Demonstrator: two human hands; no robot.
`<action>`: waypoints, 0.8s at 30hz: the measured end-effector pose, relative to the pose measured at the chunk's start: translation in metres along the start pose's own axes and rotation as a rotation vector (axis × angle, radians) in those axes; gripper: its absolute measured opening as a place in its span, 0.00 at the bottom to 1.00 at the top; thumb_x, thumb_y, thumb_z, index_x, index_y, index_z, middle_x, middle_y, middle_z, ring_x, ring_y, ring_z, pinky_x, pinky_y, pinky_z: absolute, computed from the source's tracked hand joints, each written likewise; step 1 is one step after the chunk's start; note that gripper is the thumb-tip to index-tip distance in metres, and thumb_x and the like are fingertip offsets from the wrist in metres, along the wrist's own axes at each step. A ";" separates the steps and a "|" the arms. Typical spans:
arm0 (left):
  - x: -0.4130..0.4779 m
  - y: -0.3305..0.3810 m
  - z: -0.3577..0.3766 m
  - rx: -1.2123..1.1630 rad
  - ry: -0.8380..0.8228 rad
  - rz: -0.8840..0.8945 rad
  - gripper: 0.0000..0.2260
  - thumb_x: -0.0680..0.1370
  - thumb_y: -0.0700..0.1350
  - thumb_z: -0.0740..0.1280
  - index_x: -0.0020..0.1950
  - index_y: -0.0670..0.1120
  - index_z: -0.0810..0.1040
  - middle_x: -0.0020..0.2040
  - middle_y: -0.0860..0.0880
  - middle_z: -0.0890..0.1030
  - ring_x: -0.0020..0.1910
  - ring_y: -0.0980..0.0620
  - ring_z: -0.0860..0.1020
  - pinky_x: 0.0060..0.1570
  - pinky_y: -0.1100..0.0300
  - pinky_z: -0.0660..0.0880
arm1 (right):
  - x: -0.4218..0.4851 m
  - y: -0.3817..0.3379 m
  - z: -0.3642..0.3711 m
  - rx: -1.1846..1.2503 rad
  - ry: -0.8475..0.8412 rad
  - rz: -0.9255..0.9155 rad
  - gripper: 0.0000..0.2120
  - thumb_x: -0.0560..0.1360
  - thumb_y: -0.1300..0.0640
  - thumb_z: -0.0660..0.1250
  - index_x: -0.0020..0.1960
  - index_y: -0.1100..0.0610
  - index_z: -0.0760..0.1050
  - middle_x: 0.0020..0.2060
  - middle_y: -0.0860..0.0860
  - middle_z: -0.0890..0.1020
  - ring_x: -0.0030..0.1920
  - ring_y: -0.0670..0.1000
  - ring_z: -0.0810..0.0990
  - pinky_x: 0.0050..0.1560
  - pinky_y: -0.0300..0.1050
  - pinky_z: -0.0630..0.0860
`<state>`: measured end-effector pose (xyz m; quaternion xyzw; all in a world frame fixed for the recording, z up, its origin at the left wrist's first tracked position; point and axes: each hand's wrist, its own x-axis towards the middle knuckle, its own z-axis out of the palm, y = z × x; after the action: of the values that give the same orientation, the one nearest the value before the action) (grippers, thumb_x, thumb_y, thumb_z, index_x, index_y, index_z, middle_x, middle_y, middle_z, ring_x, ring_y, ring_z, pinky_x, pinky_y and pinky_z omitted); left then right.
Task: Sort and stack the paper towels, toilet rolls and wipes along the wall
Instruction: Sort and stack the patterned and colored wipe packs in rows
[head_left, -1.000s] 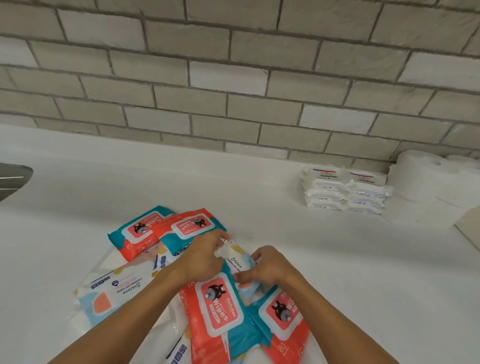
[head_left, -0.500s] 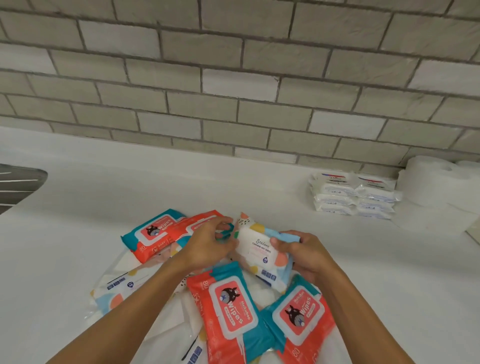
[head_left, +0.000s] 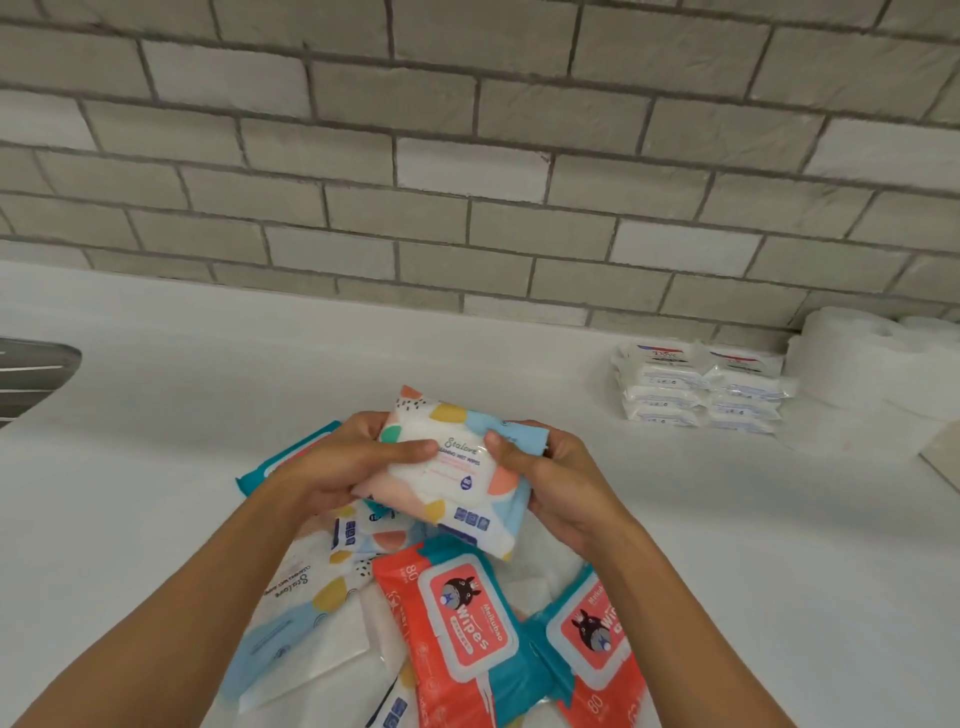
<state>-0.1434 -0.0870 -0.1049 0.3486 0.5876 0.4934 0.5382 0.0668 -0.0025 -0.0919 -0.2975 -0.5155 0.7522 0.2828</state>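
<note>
Wipes: pastel wet-wipes pack (head_left: 452, 467) is held off the surface in both hands, tilted, printed face toward the camera.

Grip: left hand (head_left: 343, 462) curls round the pack's left end, thumb lying flat across the label. Right hand (head_left: 550, 478) curls round its right end, thumb pressed on the label edge and fingers wrapped behind. Both hands clasp the pack; neither is spread.

Materials: the pack is a soft, glossy film pouch, roughly rectangular and pillowy, white with orange, yellow, green and blue blobs and a white flip lid.

Below the held pack lies a loose pile. A red-and-teal wipes pack (head_left: 457, 634) with a cartoon lid label lies just beneath it, and a second red-and-teal pack (head_left: 597, 639) lies beneath it to the right. A third (head_left: 283, 460) shows from behind the left hand. A flat pastel pack (head_left: 301, 623) lies below and to the left.

Right of the held pack and farther back stand stacked white tissue packs (head_left: 696, 389), two columns touching. Toilet rolls (head_left: 872, 374) stand just beyond them, against the wall.

Surface: a smooth matte white countertop (head_left: 156, 415). Behind the pack is a grey-beige brick wall (head_left: 467, 156) with rough faces and dark joints. Far left of the pack is a grey metal fixture (head_left: 31, 374), cut off by the frame.
</note>
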 end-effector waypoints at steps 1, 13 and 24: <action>-0.002 0.001 -0.007 -0.013 0.032 0.017 0.38 0.53 0.52 0.85 0.59 0.39 0.79 0.54 0.38 0.84 0.49 0.42 0.85 0.41 0.52 0.83 | 0.003 0.005 0.004 0.043 -0.025 0.027 0.18 0.73 0.53 0.70 0.59 0.63 0.78 0.51 0.59 0.84 0.49 0.56 0.84 0.47 0.48 0.82; -0.010 -0.013 -0.064 -0.242 0.411 0.000 0.27 0.65 0.46 0.77 0.62 0.40 0.77 0.50 0.41 0.86 0.43 0.44 0.86 0.35 0.52 0.83 | 0.051 0.073 0.048 -0.809 -0.012 0.183 0.17 0.71 0.51 0.73 0.57 0.48 0.72 0.54 0.46 0.80 0.54 0.47 0.79 0.53 0.41 0.78; -0.009 -0.023 -0.073 -0.271 0.486 -0.028 0.22 0.69 0.44 0.76 0.61 0.40 0.78 0.48 0.41 0.86 0.42 0.44 0.86 0.33 0.53 0.82 | 0.083 0.087 0.052 -0.830 0.101 0.329 0.41 0.60 0.49 0.83 0.66 0.58 0.69 0.62 0.52 0.79 0.61 0.53 0.78 0.61 0.47 0.76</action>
<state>-0.2103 -0.1167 -0.1293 0.1369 0.6330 0.6292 0.4298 -0.0370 -0.0003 -0.1713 -0.5002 -0.7051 0.5010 0.0409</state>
